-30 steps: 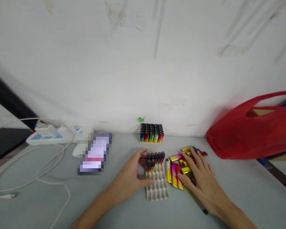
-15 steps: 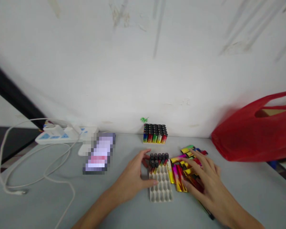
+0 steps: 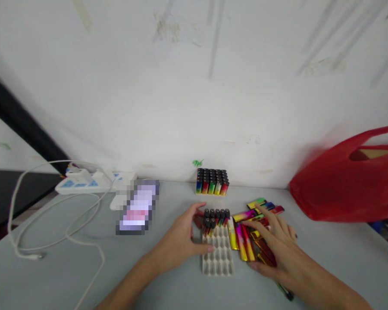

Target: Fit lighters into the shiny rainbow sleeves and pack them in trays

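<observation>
Several lighters under right grip

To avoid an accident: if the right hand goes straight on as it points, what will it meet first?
The right hand would likely first meet the sideways purple-gold lighter; depth is unclear.

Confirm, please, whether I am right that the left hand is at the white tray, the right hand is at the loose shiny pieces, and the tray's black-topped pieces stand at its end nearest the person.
Not quite: the head view shows the black-topped pieces standing at the far end of the white tray. The left hand and right hand are where you say.
</observation>
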{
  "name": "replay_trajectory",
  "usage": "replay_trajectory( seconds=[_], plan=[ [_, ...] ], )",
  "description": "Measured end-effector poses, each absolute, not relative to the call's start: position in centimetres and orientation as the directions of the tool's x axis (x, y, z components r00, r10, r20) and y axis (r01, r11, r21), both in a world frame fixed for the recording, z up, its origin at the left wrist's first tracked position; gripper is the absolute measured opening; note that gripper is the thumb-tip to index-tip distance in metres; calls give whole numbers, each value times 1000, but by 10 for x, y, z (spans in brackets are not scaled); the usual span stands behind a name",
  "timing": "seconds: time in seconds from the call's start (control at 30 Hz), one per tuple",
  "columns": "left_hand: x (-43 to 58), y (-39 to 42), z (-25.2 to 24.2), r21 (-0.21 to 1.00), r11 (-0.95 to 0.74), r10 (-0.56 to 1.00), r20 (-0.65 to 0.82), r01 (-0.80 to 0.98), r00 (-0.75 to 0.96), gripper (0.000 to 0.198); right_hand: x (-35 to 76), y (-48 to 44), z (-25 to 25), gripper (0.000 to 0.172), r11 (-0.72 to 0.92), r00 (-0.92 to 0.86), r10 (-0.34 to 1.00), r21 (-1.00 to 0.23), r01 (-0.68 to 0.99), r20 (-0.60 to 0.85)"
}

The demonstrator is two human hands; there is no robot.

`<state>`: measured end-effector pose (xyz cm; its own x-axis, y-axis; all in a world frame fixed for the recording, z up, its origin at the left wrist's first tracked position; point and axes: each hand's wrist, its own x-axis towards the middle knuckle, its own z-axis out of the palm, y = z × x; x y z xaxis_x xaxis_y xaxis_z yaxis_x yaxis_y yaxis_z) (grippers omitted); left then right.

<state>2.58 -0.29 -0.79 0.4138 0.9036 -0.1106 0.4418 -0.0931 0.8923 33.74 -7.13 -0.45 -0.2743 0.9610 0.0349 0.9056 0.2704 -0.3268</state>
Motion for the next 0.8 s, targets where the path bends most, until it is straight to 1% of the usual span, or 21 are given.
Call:
replay_trajectory(
  seconds=[0.13, 0.2, 0.27, 0.33, 0.4, 0.43, 0.47, 0.5, 0.53, 0.57, 0.63, 0.7, 0.73, 0.8],
  plan=[
    [25, -3, -9, 889, -98, 905, -107, 448, 411, 105, 335, -63, -4, 74, 250, -259, 966, -332, 910, 19],
    [25, -3, -8, 890, -94, 907, -109, 446, 407, 104, 338, -63, -6, 78, 248, -245, 968, -341, 907, 53],
    [26, -4, -7, 895, -81, 907, -117, 439, 405, 104, 343, -66, -5, 78, 252, -230, 968, -399, 881, 102],
    [27, -4, -7, 895, -72, 905, -126, 440, 405, 104, 349, -70, 1, 76, 238, -192, 971, -534, 812, 141],
    [27, -4, -7, 891, -71, 904, -132, 448, 407, 105, 352, -74, 11, 77, 138, -91, 990, -727, 673, 104],
    [27, -3, -7, 890, -74, 904, -131, 450, 407, 105, 352, -74, 18, 74, 91, -48, 996, -823, 561, 77],
    [27, -3, -8, 890, -78, 904, -127, 449, 409, 105, 350, -74, 24, 75, 23, -46, 999, -911, 412, 5],
    [27, -3, -8, 891, -81, 904, -123, 447, 410, 105, 347, -73, 30, 77, -50, -63, 996, -966, 253, -69],
    [26, -3, -9, 892, -84, 904, -119, 444, 411, 105, 342, -71, 36, 81, -123, -78, 988, -985, 120, -133],
    [26, -3, -9, 892, -86, 904, -117, 443, 411, 104, 337, -68, 41, 82, -185, -72, 980, -982, 21, -186],
    [26, -2, -10, 891, -90, 904, -115, 446, 411, 104, 326, -61, 51, 83, -275, -90, 960, -952, -133, -265],
    [26, -2, -10, 891, -95, 904, -110, 444, 413, 104, 314, -52, 58, 70, -353, -175, 933, -889, -290, -313],
    [26, -3, -10, 893, -98, 904, -106, 440, 415, 104, 307, -48, 60, 60, -393, -205, 918, -854, -341, -341],
    [26, -3, -9, 898, -99, 902, -101, 429, 420, 104, 294, -40, 61, 49, -426, -239, 903, -816, -392, -356]
  ],
)
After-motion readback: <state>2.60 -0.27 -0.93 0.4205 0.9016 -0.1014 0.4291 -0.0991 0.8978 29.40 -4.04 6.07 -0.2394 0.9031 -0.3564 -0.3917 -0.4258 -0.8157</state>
